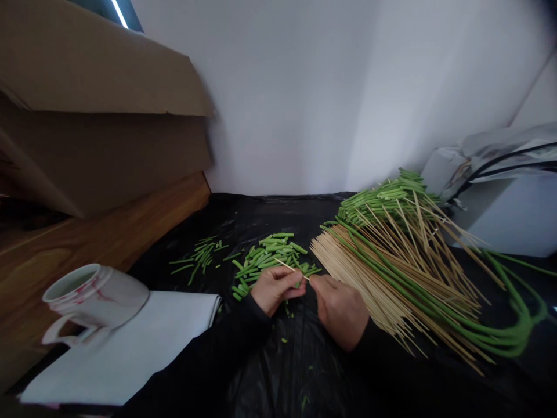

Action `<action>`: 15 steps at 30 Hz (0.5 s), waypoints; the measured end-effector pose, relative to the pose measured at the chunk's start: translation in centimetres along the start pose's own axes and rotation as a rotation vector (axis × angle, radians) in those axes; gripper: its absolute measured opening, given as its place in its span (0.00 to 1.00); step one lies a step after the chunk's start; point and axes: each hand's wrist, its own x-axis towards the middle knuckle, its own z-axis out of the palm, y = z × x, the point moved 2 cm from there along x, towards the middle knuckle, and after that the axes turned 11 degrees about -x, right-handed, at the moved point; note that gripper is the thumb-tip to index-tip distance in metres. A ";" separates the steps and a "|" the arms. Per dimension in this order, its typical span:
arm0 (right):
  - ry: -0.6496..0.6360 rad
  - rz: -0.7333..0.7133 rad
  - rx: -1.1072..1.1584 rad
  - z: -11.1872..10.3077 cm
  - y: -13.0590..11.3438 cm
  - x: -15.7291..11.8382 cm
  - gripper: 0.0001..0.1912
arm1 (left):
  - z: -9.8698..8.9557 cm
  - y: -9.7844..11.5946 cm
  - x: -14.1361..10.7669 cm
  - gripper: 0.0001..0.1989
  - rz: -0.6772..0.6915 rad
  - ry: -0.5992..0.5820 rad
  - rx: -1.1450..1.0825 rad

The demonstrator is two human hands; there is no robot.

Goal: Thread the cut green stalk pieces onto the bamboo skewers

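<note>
Our left hand [278, 284] sits at the near edge of the pile of cut stems [272, 252], thumb and fingers pinched together, with a short green piece [297, 285] partly visible between them. Our right hand [342, 307], near-right of that pile, is curled and pinches the lower end of a thin wooden skewer [285, 265]. The skewer crosses the left fingertips, its free end over the pile. Whether it pierces the green piece, we cannot tell.

Caution: if we push with the left fingers in line with the skewer, a slip could prick them. An off-centre push could split the green piece; sideways force could snap the skewer.

Right of the pile lies a bundle of skewers [369, 284], with long green stems [394, 278] across it. Loose skewers point several ways, so a careless reach could meet a sharp end or scatter them. Beyond the bundle, right of and behind the pile, is a stack of green lengths [383, 200]; a tug on the tangled skewers could topple it.

Left of the pile are thin offcuts [201, 257]. Farther left and nearer us, a mug [117, 293] rests on a white sheet [174, 325]; a wide left-elbow swing could tip it.
</note>
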 end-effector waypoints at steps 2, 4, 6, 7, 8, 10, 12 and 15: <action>-0.010 0.001 0.011 0.1 -0.3 0.1 0.12 | 0.2 -0.4 -0.1 0.15 -0.008 -0.002 0.003; -0.022 -0.002 0.015 0.2 -0.3 0.2 0.12 | 0.4 -0.6 0.0 0.16 -0.008 -0.009 0.013; -0.019 -0.013 0.015 0.2 -0.1 0.2 0.12 | 0.2 -0.3 0.2 0.17 -0.011 -0.022 0.042; -0.009 -0.017 0.008 0.2 0.1 0.2 0.12 | -0.1 0.2 0.4 0.17 -0.003 -0.025 0.067; 0.007 -0.015 0.000 0.1 0.4 0.2 0.13 | -0.5 0.8 0.6 0.18 0.020 -0.019 0.099; 0.051 0.005 -0.021 0.0 1.2 0.2 0.14 | -1.6 2.7 1.0 0.19 0.144 0.039 0.199; 0.094 0.034 -0.039 -0.2 1.9 0.2 0.14 | -3.1 5.0 1.3 0.19 0.319 0.152 0.359; 0.129 0.048 -0.059 -0.3 2.5 0.2 0.14 | -4.9 7.4 1.5 0.14 0.522 0.316 0.679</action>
